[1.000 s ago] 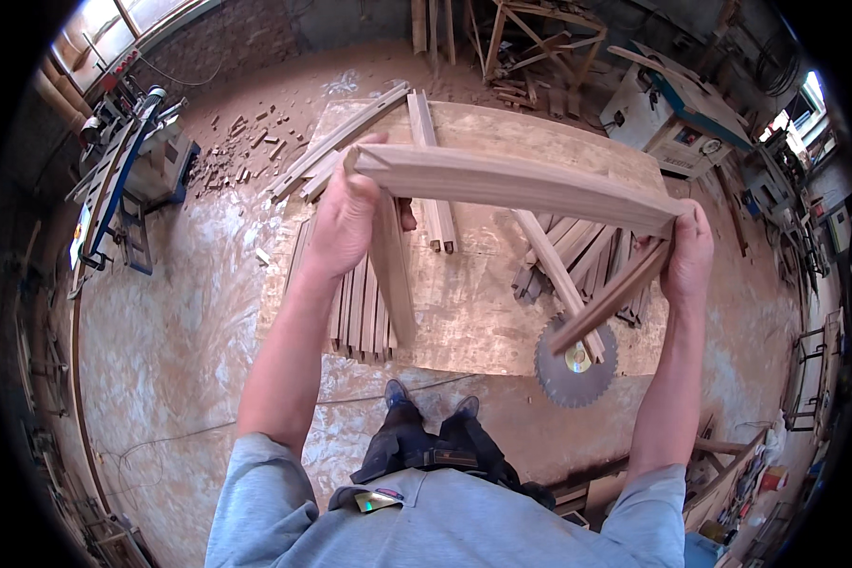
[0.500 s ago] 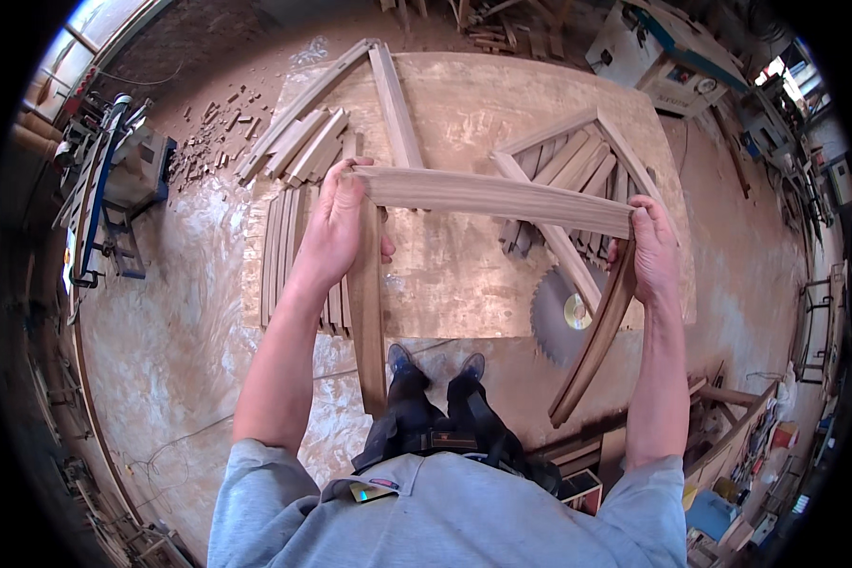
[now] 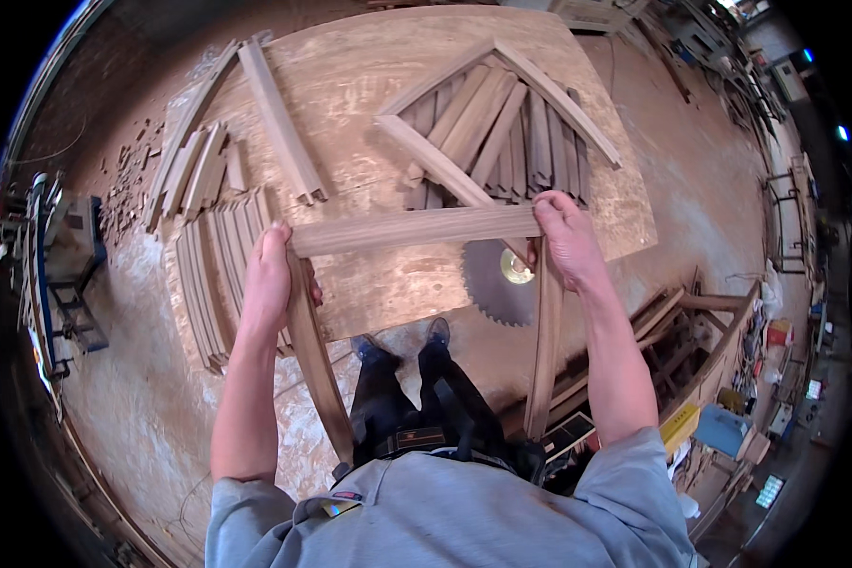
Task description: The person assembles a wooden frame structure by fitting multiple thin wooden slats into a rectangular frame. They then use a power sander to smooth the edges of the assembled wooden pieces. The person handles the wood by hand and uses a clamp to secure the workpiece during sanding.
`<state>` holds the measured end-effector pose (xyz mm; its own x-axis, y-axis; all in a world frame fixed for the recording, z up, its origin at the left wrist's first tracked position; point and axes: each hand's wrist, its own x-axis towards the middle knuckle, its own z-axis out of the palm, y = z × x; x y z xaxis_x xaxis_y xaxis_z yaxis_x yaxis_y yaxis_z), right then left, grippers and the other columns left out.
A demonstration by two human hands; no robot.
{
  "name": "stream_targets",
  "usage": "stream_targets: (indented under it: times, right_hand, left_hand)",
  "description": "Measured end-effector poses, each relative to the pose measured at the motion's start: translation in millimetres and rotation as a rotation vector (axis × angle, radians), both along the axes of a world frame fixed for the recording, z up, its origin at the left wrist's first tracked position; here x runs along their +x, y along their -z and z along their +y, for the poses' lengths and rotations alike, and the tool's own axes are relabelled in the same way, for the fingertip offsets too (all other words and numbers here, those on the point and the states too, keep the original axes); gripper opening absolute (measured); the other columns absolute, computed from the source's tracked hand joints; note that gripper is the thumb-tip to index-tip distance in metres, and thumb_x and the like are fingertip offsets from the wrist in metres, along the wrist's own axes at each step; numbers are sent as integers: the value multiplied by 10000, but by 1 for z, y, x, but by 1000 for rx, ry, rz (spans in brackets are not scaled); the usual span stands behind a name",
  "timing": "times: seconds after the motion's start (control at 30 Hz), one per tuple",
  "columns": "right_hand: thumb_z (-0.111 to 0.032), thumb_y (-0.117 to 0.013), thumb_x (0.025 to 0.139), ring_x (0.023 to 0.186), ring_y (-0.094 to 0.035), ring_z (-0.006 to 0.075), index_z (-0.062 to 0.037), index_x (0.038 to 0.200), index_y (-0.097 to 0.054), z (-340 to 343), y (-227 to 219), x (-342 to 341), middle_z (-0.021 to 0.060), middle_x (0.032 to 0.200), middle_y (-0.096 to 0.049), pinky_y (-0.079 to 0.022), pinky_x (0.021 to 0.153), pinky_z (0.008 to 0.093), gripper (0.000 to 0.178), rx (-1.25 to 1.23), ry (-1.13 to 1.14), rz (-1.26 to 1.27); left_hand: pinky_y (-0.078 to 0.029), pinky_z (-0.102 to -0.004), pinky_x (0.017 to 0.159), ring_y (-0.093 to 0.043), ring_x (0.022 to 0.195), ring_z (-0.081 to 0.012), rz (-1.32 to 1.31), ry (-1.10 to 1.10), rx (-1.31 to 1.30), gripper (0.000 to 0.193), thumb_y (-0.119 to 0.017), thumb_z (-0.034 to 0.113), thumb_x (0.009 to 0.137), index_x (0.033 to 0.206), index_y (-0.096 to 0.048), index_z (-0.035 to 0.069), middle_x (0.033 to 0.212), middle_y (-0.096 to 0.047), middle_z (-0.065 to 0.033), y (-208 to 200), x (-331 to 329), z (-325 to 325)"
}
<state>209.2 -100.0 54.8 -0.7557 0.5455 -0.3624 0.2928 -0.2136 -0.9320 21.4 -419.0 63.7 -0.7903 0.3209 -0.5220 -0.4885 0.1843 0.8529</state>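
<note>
Between my hands I hold a three-sided wooden frame (image 3: 417, 228), one straight rail with a curved leg at each end. My left hand (image 3: 271, 275) is closed round its left corner, thumb on top, and my right hand (image 3: 568, 241) grips the right corner. Both legs point back toward my body; the left leg (image 3: 318, 364) and right leg (image 3: 544, 350) hang over the table's near edge. Beneath the rail's right end lies a round saw blade (image 3: 497, 289). Just beyond sits another three-sided frame (image 3: 437, 163) on the table.
A plywood-topped table (image 3: 379, 293) bears stacked wooden slats (image 3: 208, 270) at left, more slats (image 3: 488, 118) at far right, and joined pieces (image 3: 279, 123) at far left. Machines stand left (image 3: 71, 256). A wooden bin (image 3: 710, 369) with scraps and a blue container (image 3: 724, 431) lie near right.
The view has swung to the right, so the table sits farther left and higher. Both hands keep hold of the frame, which has tilted, its right end now slightly higher than its left.
</note>
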Motion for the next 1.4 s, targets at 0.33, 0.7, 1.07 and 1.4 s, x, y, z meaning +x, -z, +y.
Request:
stream_targets:
  times: [0.33,0.7,1.07,1.4]
  right_hand:
    - [-253,-571,1007,520,-565,148,-20,1087,-531,10,5,15,90,777,-572,-465,472,296,250,-63,6,-53]
    - [-289,-571,1006,568,-559,140,-55,1041,-528,15,-27,-8,46,800,-539,-482,495,301,241,16,-56,-79]
    - [-298,-592,992,606,-564,143,-56,1054,-543,8,-64,-16,50,782,-566,-488,521,300,255,71,11,-35]
    - [-383,-533,993,688,-578,150,-71,1051,-589,104,-106,-83,49,843,-580,-502,628,333,322,474,-142,-139]
  left_hand:
    - [-498,-389,444,-562,460,-237,-70,62,-43,372,-326,390,1035,1005,-471,49,607,-517,-95,15,7,15]
    - [-484,-387,417,-539,440,-240,-50,-23,23,362,-374,381,1006,1005,-474,33,642,-525,-109,-1,-5,13]
    - [-488,-398,414,-547,437,-228,3,68,122,395,-364,393,1016,1014,-489,18,681,-538,-113,-24,-33,18]
    - [-512,-397,454,-576,485,-238,14,-12,158,544,-410,527,1002,896,-536,9,652,-532,-106,-41,-69,92]
